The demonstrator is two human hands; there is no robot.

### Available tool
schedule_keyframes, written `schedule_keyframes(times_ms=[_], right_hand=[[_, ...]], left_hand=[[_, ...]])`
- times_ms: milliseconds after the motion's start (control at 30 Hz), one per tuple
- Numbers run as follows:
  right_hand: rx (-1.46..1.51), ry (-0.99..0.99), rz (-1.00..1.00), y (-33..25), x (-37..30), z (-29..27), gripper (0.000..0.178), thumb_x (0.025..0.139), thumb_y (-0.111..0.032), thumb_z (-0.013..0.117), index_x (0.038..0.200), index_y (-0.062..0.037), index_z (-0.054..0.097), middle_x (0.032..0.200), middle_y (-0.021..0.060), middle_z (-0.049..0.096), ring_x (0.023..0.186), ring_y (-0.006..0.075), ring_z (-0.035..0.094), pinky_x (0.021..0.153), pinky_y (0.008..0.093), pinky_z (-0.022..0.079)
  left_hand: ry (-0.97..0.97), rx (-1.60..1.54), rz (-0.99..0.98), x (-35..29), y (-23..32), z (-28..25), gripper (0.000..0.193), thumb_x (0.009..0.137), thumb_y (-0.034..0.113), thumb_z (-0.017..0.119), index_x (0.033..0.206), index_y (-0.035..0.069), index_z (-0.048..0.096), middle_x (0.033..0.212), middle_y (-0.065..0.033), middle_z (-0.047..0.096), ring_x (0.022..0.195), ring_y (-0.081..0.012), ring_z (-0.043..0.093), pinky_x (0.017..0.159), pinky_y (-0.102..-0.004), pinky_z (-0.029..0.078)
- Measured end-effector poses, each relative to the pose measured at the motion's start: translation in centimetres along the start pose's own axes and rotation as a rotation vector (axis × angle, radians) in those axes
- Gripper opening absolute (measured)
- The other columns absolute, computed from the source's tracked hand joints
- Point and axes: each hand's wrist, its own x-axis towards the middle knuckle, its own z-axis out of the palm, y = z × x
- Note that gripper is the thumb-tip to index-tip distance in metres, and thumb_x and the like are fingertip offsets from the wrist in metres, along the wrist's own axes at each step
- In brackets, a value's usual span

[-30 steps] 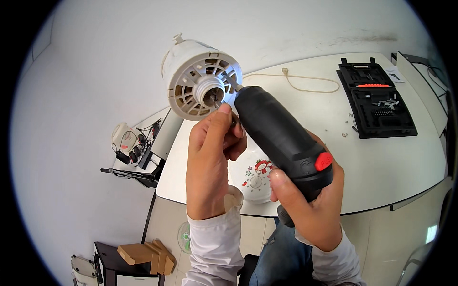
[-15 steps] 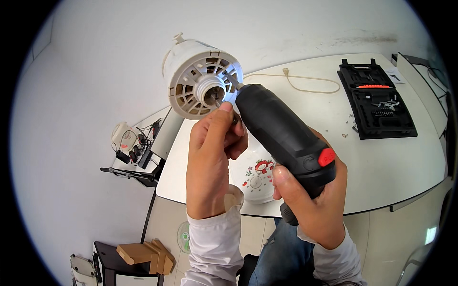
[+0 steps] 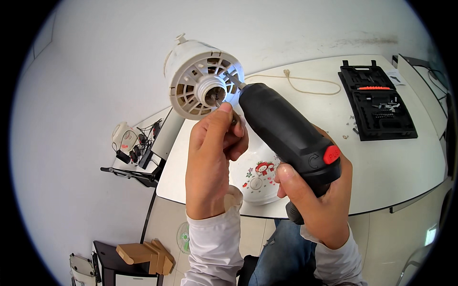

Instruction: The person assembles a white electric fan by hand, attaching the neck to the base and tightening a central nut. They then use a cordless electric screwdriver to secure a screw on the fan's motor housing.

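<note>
A black cordless screwdriver [image 3: 288, 131] with a red switch fills the closed grip of my right hand [image 3: 319, 205]. Its bit [image 3: 233, 79] points up-left to the ribbed front of a white fan motor housing [image 3: 191, 64], near the upper right of the ring; light falls there. Whether the tip sits in a screw is too small to tell. My left hand [image 3: 214, 138] is closed, thumb and fingers pinching a thin metal shaft [image 3: 218, 103] that comes out of the housing's threaded centre. Below the hands stands the fan's white base [image 3: 255, 195] with a cartoon print and a round knob.
An opened black tool case [image 3: 381, 102] with bits lies right on the white table [image 3: 391, 174]. Loose screws [image 3: 345, 137] lie beside it; a beige cord [image 3: 310, 91] runs behind. Left are a side table with cables [image 3: 138, 143], cardboard boxes [image 3: 148, 255] and a green fan blade [image 3: 183, 237].
The screwdriver and my right hand have shifted slightly right and its red switch has turned more into view. The housing has moved a touch right; my left hand keeps its pinch.
</note>
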Motion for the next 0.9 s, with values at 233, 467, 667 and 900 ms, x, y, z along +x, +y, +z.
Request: schedule_keyframes(times_ms=[233, 467, 667, 900], right_hand=[[-0.042, 0.006, -0.084, 0.3, 0.1, 0.1, 0.042, 0.078, -0.007, 0.063, 0.116, 0.0063, 0.049, 0.073, 0.0068, 0.058, 0.06, 0.0111, 0.056, 0.055, 0.0247, 0.046], [0.093, 0.041, 0.113, -0.6, 0.3, -0.4, 0.04, 0.087, -0.031, 0.064, 0.101, 0.005, 0.054, 0.069, 0.0047, 0.056, 0.058, 0.0103, 0.055, 0.056, 0.0243, 0.047], [0.04, 0.045, 0.077, -1.0, 0.6, -0.3, 0.044, 0.089, -0.038, 0.06, 0.1, 0.005, 0.056, 0.067, 0.0058, 0.056, 0.058, 0.0123, 0.058, 0.054, 0.0256, 0.049], [0.031, 0.054, 0.073, -1.1, 0.3, -0.1, 0.045, 0.089, -0.037, 0.06, 0.103, 0.0057, 0.056, 0.068, 0.0059, 0.057, 0.058, 0.0124, 0.059, 0.055, 0.0252, 0.05]], left_hand=[[0.018, 0.009, 0.01, -0.2, 0.1, 0.4, 0.038, 0.093, 0.034, 0.048, 0.066, 0.007, 0.048, 0.057, 0.0025, 0.038, 0.051, -0.008, 0.035, 0.048, -0.0218, 0.025], [-0.007, -0.061, 0.01, -0.3, -0.3, 0.6, 0.036, 0.096, 0.032, 0.045, 0.069, 0.008, 0.042, 0.062, 0.0022, 0.037, 0.057, -0.0091, 0.032, 0.051, -0.0224, 0.025], [-0.151, -0.044, 0.11, -0.8, -2.1, 0.4, 0.034, 0.077, 0.027, 0.07, 0.097, 0.008, 0.048, 0.091, -0.001, 0.047, 0.088, -0.0132, 0.047, 0.081, -0.0295, 0.039], [-0.31, -0.106, 0.163, -0.7, -3.0, 0.3, 0.074, 0.06, 0.014, 0.083, 0.114, 0.013, 0.033, 0.111, -0.0051, 0.047, 0.107, -0.0187, 0.048, 0.091, -0.0359, 0.039]])
